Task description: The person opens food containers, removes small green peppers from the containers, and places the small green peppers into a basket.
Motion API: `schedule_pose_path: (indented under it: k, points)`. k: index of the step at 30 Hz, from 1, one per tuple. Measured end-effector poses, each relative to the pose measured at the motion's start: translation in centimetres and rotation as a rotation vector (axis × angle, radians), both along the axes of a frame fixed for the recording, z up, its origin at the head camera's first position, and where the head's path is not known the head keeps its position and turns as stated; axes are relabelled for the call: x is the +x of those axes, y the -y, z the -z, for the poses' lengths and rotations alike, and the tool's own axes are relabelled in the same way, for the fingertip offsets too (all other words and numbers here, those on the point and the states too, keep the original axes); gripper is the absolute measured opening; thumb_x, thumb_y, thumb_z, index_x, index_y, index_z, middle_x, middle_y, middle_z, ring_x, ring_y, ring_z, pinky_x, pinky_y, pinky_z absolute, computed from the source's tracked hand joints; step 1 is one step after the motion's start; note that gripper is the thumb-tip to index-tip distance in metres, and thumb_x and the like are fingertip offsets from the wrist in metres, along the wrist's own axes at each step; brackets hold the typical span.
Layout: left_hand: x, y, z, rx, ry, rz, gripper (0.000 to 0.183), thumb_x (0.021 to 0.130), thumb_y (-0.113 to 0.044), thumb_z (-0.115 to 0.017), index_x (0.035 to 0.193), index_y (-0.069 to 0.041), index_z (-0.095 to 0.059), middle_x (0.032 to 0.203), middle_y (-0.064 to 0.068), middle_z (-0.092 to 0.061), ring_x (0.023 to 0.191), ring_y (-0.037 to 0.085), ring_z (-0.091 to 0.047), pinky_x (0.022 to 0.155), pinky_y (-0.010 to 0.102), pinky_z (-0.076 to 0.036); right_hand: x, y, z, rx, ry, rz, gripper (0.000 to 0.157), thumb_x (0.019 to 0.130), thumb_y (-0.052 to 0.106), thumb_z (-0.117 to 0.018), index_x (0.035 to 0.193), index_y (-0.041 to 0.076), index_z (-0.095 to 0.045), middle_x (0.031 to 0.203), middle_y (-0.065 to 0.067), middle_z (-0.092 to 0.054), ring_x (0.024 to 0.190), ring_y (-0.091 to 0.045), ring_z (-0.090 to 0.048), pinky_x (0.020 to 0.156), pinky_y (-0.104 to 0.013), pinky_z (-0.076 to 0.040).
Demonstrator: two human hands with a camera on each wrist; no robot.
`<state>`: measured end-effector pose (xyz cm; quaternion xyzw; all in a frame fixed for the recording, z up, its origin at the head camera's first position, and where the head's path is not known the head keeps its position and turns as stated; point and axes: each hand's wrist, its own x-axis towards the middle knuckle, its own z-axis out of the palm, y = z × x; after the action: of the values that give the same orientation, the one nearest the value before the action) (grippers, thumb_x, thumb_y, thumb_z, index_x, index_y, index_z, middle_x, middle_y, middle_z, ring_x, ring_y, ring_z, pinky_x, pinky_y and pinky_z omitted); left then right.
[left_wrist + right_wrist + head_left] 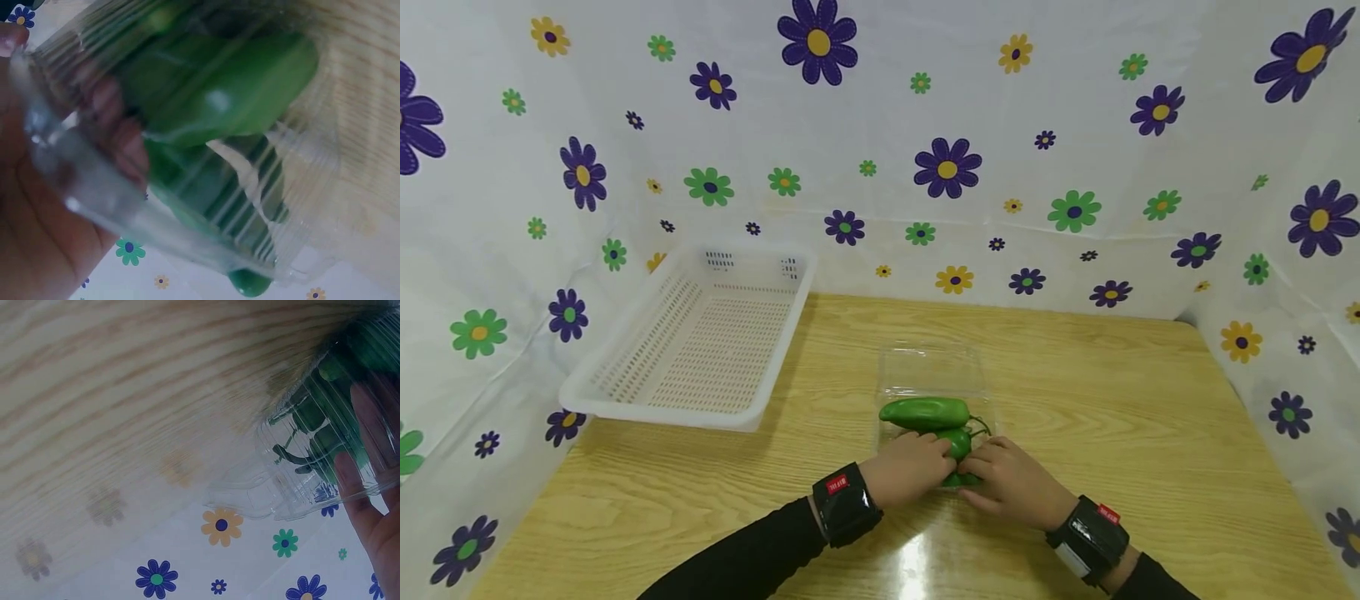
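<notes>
A clear ribbed plastic box [882, 442] holds several green peppers, its lid [931, 367] folded back at the far side. The farthest pepper [925, 412] lies crosswise, stem to the right; a second pepper [956, 440] is partly covered by the hands. My left hand [912, 468] reaches over the near wall, fingers curled on a green pepper [231, 94]. From the right, my right hand [1017, 485] reaches in and holds the peppers' stem side, fingers showing through the box wall [269, 434]. The exact finger contacts are partly hidden.
A white perforated plastic basket [760, 367] stands at the back left of the wooden table [1112, 400]. A white flower-patterned cloth [880, 117] closes off the back and both sides.
</notes>
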<state>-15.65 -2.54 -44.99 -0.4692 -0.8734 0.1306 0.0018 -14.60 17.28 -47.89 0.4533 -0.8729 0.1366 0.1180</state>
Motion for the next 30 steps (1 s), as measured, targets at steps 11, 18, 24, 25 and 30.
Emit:
schedule_pose_path:
  k: [11, 18, 24, 25, 30]
  points:
    - [-0.2, 0.1, 0.8, 0.065, 0.049, 0.003, 0.017, 0.097, -0.022, -0.051, 0.11, -0.017, -0.06, 0.1, -0.005, -0.057, 0.089, 0.007, -0.055, 0.074, 0.018, -0.047, -0.3, -1.7, -0.3, -0.1, -0.052, -0.043, 0.03, 0.07, 0.032, -0.081, 0.089, 0.012, -0.069, 0.089, 0.002, -0.066, 0.089, -0.015, -0.061, 0.086, -0.035, -0.051]
    - [-0.1, 0.2, 0.6, 0.105, 0.134, -0.012, 0.019, 0.096, -0.021, -0.052, 0.113, -0.018, -0.06, 0.103, -0.007, -0.057, 0.093, 0.006, -0.055, 0.079, 0.017, -0.047, -0.9, -4.2, -0.5, -0.135, -0.055, 0.041, 0.035, 0.065, 0.032, -0.084, 0.091, 0.013, -0.068, 0.1, -0.003, -0.067, 0.103, -0.024, -0.06, 0.089, -0.039, -0.051]
    - [-0.2, -0.3, 0.9, 0.106, 0.038, 0.055, 0.025, 0.094, -0.026, -0.055, 0.117, -0.022, -0.064, 0.102, -0.007, -0.057, 0.089, 0.005, -0.054, 0.074, 0.016, -0.046, -2.4, -5.9, -1.0, -0.16, -0.062, 0.174, 0.029, 0.069, 0.02, -0.082, 0.093, 0.01, -0.069, 0.103, -0.006, -0.066, 0.1, -0.024, -0.062, 0.084, -0.04, -0.052]
    - [-0.3, -0.4, 1.0, 0.102, 0.017, 0.067, 0.025, 0.094, -0.028, -0.055, 0.116, -0.023, -0.065, 0.101, -0.007, -0.056, 0.088, 0.005, -0.053, 0.073, 0.016, -0.045, -2.8, -6.1, -1.0, -0.168, -0.056, 0.203, 0.029, 0.07, 0.018, -0.081, 0.095, 0.009, -0.069, 0.102, -0.007, -0.067, 0.099, -0.025, -0.063, 0.084, -0.04, -0.052]
    - [-0.7, -1.0, 1.7, 0.075, -0.068, 0.101, 0.025, 0.092, -0.042, -0.055, 0.107, -0.027, -0.068, 0.1, -0.008, -0.056, 0.088, 0.006, -0.052, 0.07, 0.017, -0.042, -4.6, -5.7, -0.7, -0.191, 0.136, 0.322, 0.029, 0.084, 0.017, -0.07, 0.11, 0.005, -0.065, 0.107, -0.01, -0.068, 0.097, -0.026, -0.064, 0.082, -0.043, -0.053]
